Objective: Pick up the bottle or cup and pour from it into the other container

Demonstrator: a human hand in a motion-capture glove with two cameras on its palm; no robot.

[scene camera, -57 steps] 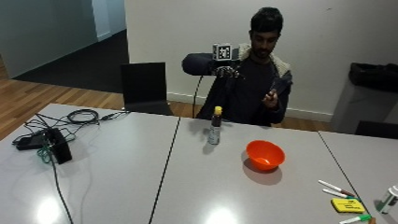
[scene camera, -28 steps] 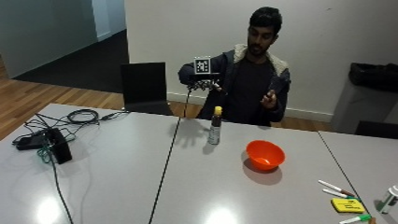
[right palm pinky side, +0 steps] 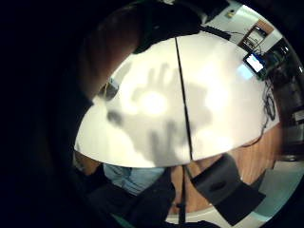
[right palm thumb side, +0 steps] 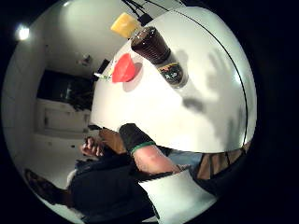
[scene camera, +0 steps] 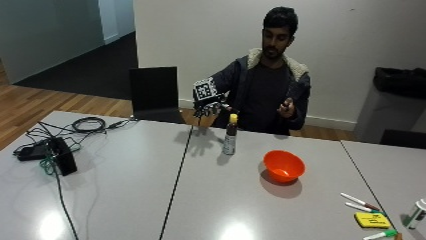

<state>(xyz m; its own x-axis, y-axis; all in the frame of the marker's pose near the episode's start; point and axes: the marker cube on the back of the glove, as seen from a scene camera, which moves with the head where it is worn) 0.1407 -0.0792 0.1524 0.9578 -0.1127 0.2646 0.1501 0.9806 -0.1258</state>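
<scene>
Outside view showed the gloved right hand (scene camera: 208, 106) raised above the desk (scene camera: 133, 190), its fingers (scene camera: 214, 109) hanging spread and relaxed, with nothing held between them. The sauce bottle (scene camera: 229, 135) stood upright on the desk just beside and below those fingers, toward the person's left, its long axis vertical and its yellow cap (scene camera: 233, 118) near fingertip height. A sideways and slightly downward reach was judged to be what the coming grasp called for, with the fingers closing round the upright body. The gloved hand was clearly nearer the bottle than the bare hand (scene camera: 287, 106), which was held up at chest height, well apart from it. The orange bowl (scene camera: 283, 166) sat on the desk beyond the bottle, on the side away from the gloved hand, near but not touching.

From the thumb-side palm view, the bottle's dark body and label (right palm thumb side: 161, 58) were seen close by, with the bowl (right palm thumb side: 123, 68) past it. The little-finger-side palm view showed neither; only bare desk (right palm pinky side: 213, 95) and the shadow of spread fingers (right palm pinky side: 156, 95) were caught there, which agreed with an open, unloaded hand.
</scene>
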